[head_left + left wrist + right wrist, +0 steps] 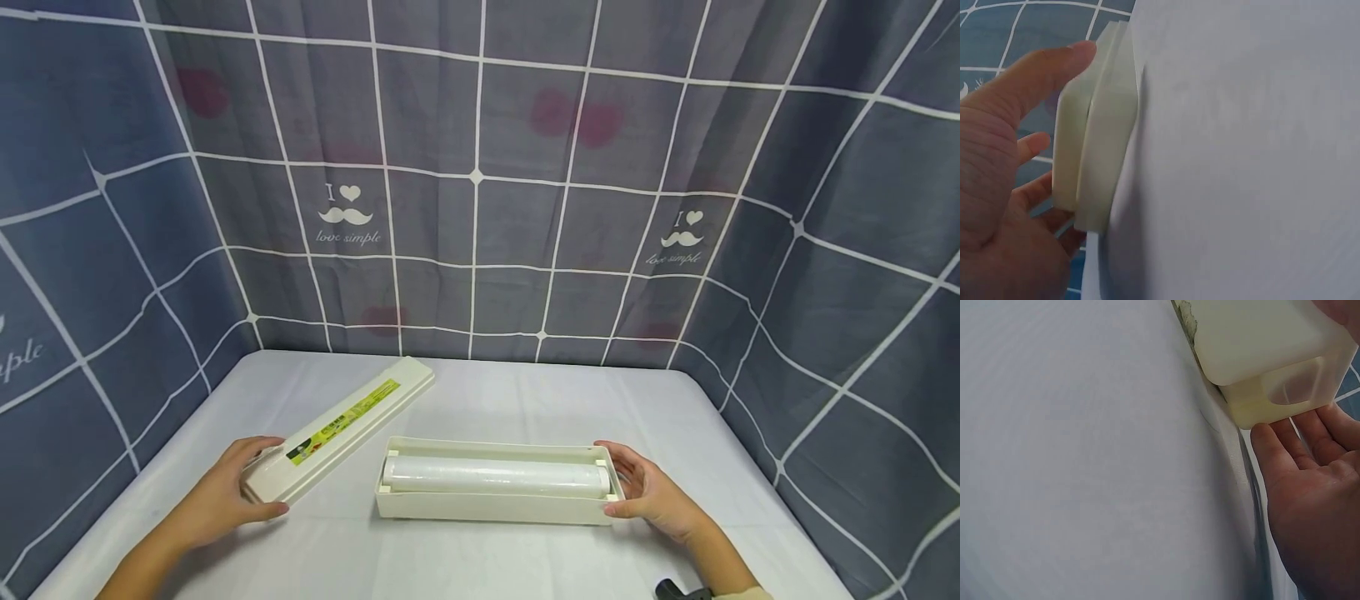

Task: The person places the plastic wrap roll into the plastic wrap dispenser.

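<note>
A long white lid (337, 425) with a yellow-green label (342, 422) lies slanted on the left of the table. My left hand (213, 496) holds its near end, thumb on the near side and fingers on the far side. The left wrist view shows the lid's end (1107, 131) low at the tabletop. Right of it stands an open cling film box (495, 507), with a white roll of cling film (495, 475) lying lengthwise inside. My right hand (663, 496) grips the box's right end, thumb at the front corner, fingers at the back corner.
A white cloth covers the table (337, 558). Dark blue-grey curtains (427, 217) with white grid lines stand behind it and along both sides. Part of a black object (678, 590) shows by the right wrist at the bottom edge.
</note>
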